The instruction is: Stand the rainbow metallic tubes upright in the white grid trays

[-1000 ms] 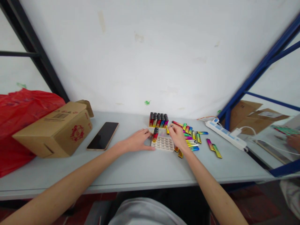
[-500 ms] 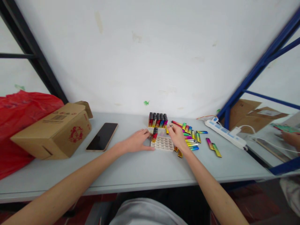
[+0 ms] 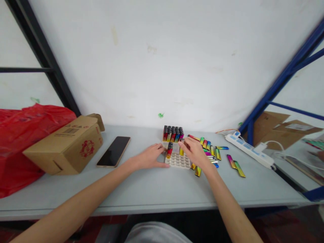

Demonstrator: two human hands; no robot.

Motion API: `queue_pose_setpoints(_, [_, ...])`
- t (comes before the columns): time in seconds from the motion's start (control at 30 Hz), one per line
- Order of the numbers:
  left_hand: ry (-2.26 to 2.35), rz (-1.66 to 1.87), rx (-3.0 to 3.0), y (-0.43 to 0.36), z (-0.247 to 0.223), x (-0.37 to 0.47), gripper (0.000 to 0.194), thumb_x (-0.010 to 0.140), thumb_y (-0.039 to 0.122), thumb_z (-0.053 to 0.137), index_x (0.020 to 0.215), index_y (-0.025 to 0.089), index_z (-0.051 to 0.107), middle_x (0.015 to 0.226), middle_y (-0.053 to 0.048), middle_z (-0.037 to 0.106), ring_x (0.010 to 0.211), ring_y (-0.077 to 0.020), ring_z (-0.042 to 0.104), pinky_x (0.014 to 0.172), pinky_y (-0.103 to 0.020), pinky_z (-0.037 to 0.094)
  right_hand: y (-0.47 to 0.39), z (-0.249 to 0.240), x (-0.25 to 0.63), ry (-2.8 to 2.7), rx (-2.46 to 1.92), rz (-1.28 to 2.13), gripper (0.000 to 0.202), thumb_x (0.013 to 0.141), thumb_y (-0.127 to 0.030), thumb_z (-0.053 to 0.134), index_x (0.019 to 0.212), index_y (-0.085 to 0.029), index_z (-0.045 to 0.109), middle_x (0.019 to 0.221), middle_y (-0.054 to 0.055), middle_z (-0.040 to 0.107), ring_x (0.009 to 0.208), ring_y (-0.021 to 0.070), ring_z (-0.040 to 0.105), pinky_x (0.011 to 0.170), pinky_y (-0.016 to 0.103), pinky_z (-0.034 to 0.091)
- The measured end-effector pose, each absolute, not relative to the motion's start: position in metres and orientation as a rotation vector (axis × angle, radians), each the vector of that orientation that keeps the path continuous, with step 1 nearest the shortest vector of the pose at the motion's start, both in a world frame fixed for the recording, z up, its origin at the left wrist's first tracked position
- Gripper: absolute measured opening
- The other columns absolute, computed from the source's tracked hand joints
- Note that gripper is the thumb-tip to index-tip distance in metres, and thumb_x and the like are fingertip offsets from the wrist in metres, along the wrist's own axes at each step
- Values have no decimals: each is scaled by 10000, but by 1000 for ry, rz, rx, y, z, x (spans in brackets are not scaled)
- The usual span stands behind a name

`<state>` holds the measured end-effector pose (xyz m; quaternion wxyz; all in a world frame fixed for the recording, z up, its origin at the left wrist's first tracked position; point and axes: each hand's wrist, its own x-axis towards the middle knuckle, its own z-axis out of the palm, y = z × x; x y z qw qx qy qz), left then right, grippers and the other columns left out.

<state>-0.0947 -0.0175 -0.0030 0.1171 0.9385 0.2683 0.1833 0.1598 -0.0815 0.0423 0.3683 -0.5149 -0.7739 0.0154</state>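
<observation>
A white tray [image 3: 181,164] with rows of round pockets lies on the table, and a few lighters [image 3: 169,152] stand upright in its left end. My left hand [image 3: 151,156] rests at the tray's left edge, thumb and fingers spread apart, the thumb near the front corner. Over the tray's back right part, my right hand [image 3: 194,151] pinches a gold lighter [image 3: 181,151], held upright; its lower end is close to the pockets, and I cannot tell if it sits in one. Behind the tray stands a block of upright lighters [image 3: 173,134] with black tops.
Loose shiny lighters [image 3: 218,154] lie scattered to the right. Farther right are a white power strip [image 3: 249,150] and a blue frame [image 3: 275,86]. At left lie a phone [image 3: 113,151], a cardboard box [image 3: 63,145] and a red plastic bag [image 3: 32,135]. A white wall [image 3: 152,77] stands behind.
My right hand has shifted slightly and now shows the gold lighter upright over the tray. My left hand stays at the tray's edge. The whole view has shifted a little.
</observation>
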Motion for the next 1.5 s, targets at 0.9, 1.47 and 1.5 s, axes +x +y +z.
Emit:
queue_pose_setpoints(0.9, [758, 565, 2742, -15, -6, -94, 632, 872, 759, 655, 1145, 189, 658, 1145, -119, 660, 1073, -310, 629, 969, -430, 512, -107, 24, 133, -2298, -1467, -59, 397, 1100, -483, 473, 911, -198, 674, 869, 56, 743, 811, 217, 671, 854, 356, 434])
queue_pose_setpoints(1.47, [842, 468, 2727, -19, 6, -92, 691, 835, 767, 680, 1180, 168, 662, 1166, -126, 662, 1091, -318, 641, 996, -421, 511, -73, 8, 377, -2041, -2225, -212, 400, 920, -83, 563, 1284, -108, 726, 1368, 188, 700, 1280, 294, 641, 1106, 388, 455])
queue_pose_setpoints(1.5, [844, 459, 2726, -19, 6, -92, 685, 838, 762, 681, 1177, 166, 662, 1166, -126, 661, 1094, -318, 640, 996, -420, 510, -71, 6, 382, -2061, -2241, -172, 381, 926, -96, 569, 1268, -108, 736, 1346, 186, 714, 1265, 292, 653, 1102, 382, 460])
